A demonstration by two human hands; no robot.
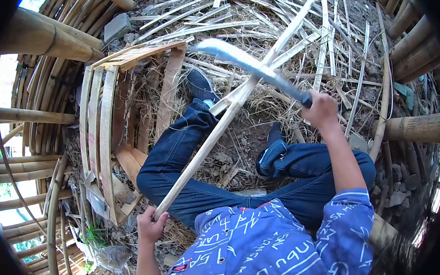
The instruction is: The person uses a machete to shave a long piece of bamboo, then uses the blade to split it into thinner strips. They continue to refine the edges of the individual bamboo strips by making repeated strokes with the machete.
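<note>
My right hand (322, 111) is closed around the dark handle of a machete (257, 66). Its long bright blade points to the left and crosses over a pale wooden strip (207, 142). That strip runs slantwise from lower left to upper right, over my bent leg. My left hand (151, 225) grips its lower end, near my left hip. Beneath the strip, close to the blade, another split wooden piece (224, 105) crosses it at an angle.
A slatted wooden crate (107, 140) stands left of my leg. Many thin split strips (201, 28) and shavings litter the ground ahead. Bamboo poles (417, 128) form walls on both sides. A grey block (117, 28) lies at the upper left, with stones (398, 199) at the right.
</note>
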